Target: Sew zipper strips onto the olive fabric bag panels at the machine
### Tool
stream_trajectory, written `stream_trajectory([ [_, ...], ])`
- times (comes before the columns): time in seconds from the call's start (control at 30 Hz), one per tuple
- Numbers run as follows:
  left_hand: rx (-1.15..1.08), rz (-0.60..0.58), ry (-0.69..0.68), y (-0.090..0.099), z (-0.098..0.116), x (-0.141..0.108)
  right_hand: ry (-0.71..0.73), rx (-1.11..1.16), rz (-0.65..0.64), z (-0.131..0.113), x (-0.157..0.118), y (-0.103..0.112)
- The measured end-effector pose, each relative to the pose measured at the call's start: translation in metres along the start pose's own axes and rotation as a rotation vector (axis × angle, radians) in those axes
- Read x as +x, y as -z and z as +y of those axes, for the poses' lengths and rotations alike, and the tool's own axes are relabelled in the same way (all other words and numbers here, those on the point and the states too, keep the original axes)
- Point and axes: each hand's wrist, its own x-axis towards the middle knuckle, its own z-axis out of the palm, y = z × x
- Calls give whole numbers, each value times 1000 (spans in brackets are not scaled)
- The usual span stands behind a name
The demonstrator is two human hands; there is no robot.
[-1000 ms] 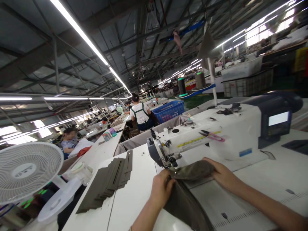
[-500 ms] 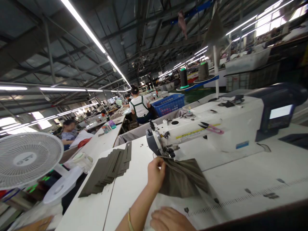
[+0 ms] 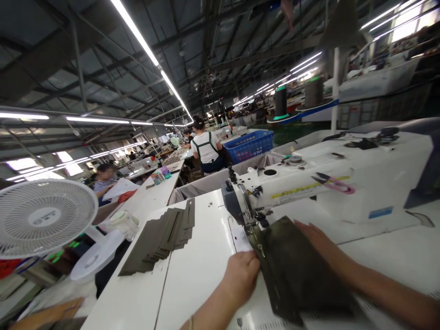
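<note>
A dark olive fabric piece lies under the needle area of a white sewing machine and spreads toward me over the table. My left hand is closed at its left edge, just in front of the presser foot, fingers curled on the cloth. On the far right side of the cloth, my right hand lies flat with fingers stretched out along the edge, partly hidden by the fabric. A metal zipper-like strip seems to run along the cloth near the foot, though blur hides its details.
Overlapping olive fabric pieces lie left on the white table. A white fan stands farther left. Pink-handled snips rest on the machine. A blue crate and a seated person are beyond; thread cones stand behind.
My right hand has moved from the table's front edge to the fabric's right side. The cloth, bunched before, is now spread out toward me. My left hand has shifted nearer along its left edge.
</note>
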Motion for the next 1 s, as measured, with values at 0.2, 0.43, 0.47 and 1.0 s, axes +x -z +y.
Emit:
stream_trajectory([
  [0.2,65,-255,-88,16,3,-1,-218,456,-175,-6,19,21],
  [0.43,87,-164,115,-4,2,12,-581,693,-279,1,54,23],
  [0.47,93,-163,137,-5,3,12,-601,692,-285,2,56,22],
  [1.0,217,-215,192,-9,11,11,-317,96,-149,16,61,10],
])
